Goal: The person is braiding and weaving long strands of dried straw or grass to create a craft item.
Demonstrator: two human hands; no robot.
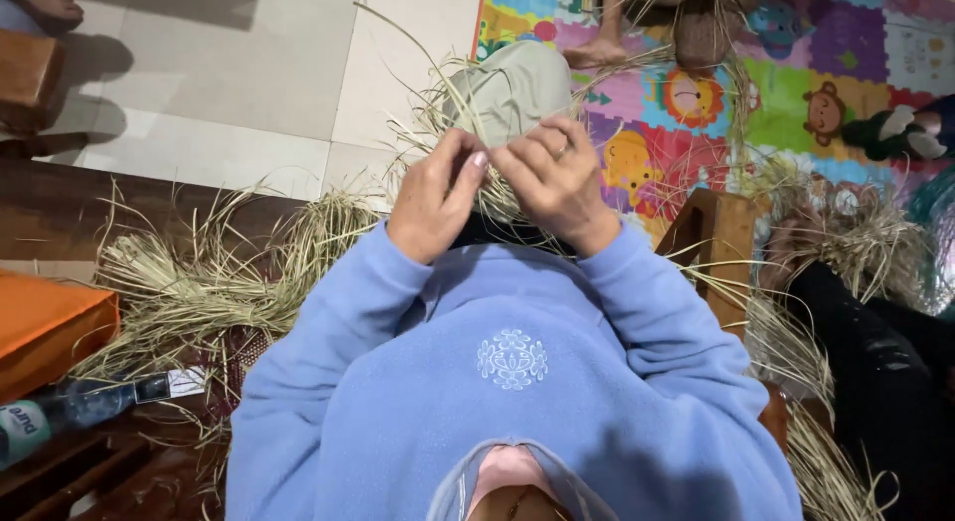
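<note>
Both the left hand point(433, 198) and right hand point(557, 188) pinch straw strands point(497, 195) at twelve o'clock over the knee point(512, 88), the plaiting seemingly early, with a large loose pile point(199, 282) unworked at nine o'clock.

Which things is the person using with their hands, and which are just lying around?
In use:
- left hand and right hand, pinching dried straw strands together over the knee
- straw pile beside them on the floor

Lying about:
- plastic bottle
- orange box
- wooden stool
- colourful play mat
- stuffed toy
</note>
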